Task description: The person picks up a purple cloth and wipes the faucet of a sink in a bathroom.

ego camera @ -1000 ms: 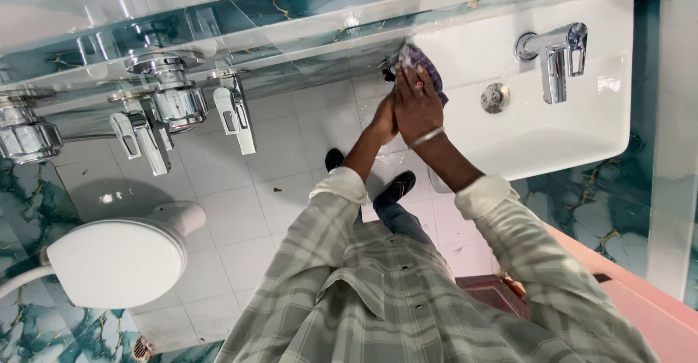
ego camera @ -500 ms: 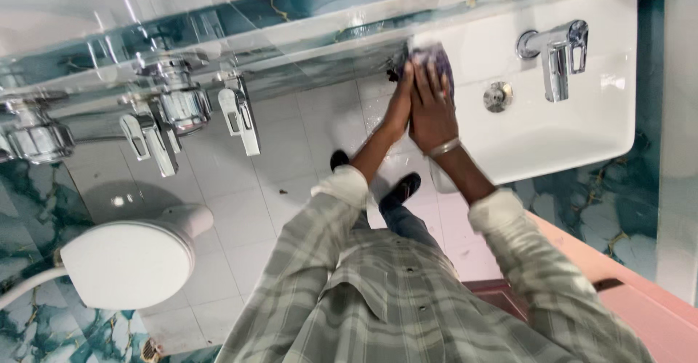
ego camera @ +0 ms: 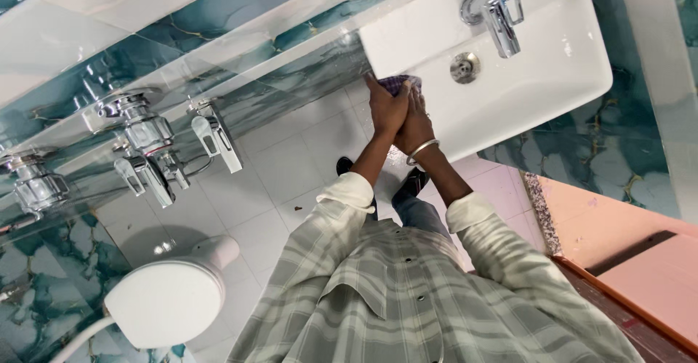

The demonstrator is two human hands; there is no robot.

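Nearest the camera is the person's grey-green checked shirt (ego camera: 407, 297), both cuffs turned back. From it the two forearms run up and meet at the near left corner of the white washbasin (ego camera: 552, 79). The left hand (ego camera: 385, 108) lies with fingers stretched flat over a purple checked cloth (ego camera: 398, 83), pressing it onto the basin's rim at that corner. The right hand (ego camera: 416, 123), with a silver bangle (ego camera: 422, 150) at the wrist, lies close against the left, also flat on the cloth; neither hand is clenched. Only a small part of the cloth shows past the fingertips. Farther in, the round metal drain (ego camera: 464, 67) sits in the basin's middle, and the chrome tap (ego camera: 498, 10) stands at its far edge. Left of the person, a white toilet lid (ego camera: 163, 301) and chrome wall valves (ego camera: 145, 141) show against the teal marbled wall.
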